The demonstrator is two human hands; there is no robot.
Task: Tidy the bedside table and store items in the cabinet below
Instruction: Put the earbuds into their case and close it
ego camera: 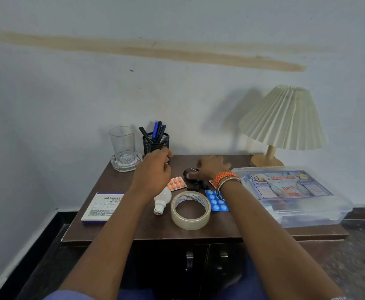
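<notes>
My hands [153, 169] [209, 167] hover, holding nothing, fingers loose, over the cluttered brown table [220, 230] at frame centre; tape [190, 210], bulb [162, 199], pills [176, 183] lie below a stained wall [155, 50]; cabinet [199, 263] doors closed.

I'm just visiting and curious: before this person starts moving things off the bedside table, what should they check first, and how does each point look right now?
1. Cabinet doors open for storing: not ok, both shut.
2. Left hand free: cannot tell, fingers curled by the pen holder.
3. Right hand free: ok, fingers spread over a black item.
4. Glass upright: ok.
5. First aid box fully on the table: not ok, it overhangs the right edge.
</notes>
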